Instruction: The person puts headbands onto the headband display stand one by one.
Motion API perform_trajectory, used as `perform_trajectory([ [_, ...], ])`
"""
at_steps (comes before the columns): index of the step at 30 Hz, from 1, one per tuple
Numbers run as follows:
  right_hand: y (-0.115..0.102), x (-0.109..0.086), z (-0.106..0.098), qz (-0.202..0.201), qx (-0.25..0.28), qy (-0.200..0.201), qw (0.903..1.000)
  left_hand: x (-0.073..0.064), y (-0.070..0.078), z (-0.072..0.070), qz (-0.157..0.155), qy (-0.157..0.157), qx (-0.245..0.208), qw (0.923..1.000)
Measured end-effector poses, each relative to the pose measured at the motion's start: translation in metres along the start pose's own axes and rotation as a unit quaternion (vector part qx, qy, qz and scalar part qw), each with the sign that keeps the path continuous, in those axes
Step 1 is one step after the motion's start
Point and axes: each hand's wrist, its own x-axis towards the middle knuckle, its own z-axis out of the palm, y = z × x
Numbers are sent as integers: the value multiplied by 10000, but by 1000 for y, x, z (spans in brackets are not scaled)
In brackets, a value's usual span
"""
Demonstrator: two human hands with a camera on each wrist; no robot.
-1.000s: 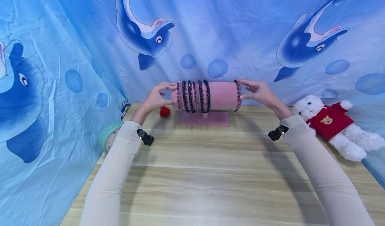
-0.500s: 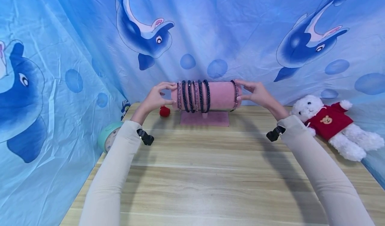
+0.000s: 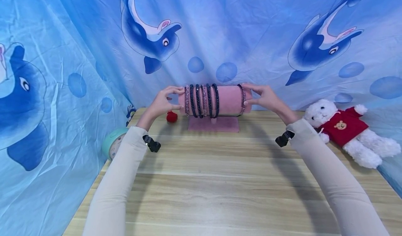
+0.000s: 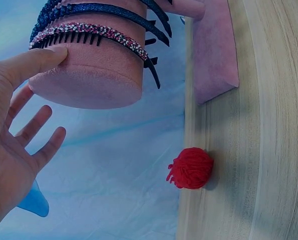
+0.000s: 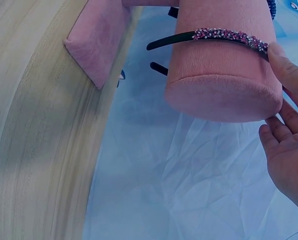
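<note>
A pink velvet headband stand [image 3: 229,101], a horizontal roll on a flat base, stands at the back of the table. Several headbands [image 3: 210,101], dark blue and pink glittery, ride on its left half. My left hand [image 3: 161,101] grips the roll's left end, its thumb against the velvet beside a stone-studded headband [image 4: 88,30] in the left wrist view. Toward the roll's right end sits another toothed headband [image 5: 231,36] with pink and white stones. My right hand [image 3: 265,98] pinches that one between thumb and fingers, the fingers partly hidden behind the roll.
A red yarn ball [image 3: 171,116] lies by the stand's left side. At the left edge is a mint-green round object [image 3: 114,141]. A white plush bear [image 3: 345,131] in a red shirt lies at the right. Blue dolphin curtains [image 3: 251,30] close off the back and left.
My right hand has slid the stone-studded headband leftward along the roll, away from its right end. The left hand has stayed at the left end.
</note>
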Motion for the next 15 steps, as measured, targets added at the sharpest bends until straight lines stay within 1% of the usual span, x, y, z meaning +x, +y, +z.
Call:
perform_trajectory([
  [4, -2, 3, 1, 41, -83, 17, 10000, 0, 0, 0, -25, -3, -19, 10000],
  [8, -4, 6, 4, 71, -344, 51, 9994, 0, 0, -1, -35, 9, -76, 10000],
  [11, -5, 8, 6, 26, -492, 68, 9988, -1, 1, -1, -34, 18, -82, 10000],
  [15, -7, 10, 11, -59, -546, 110, 9984, -1, 0, 0, -40, 4, -69, 10000],
])
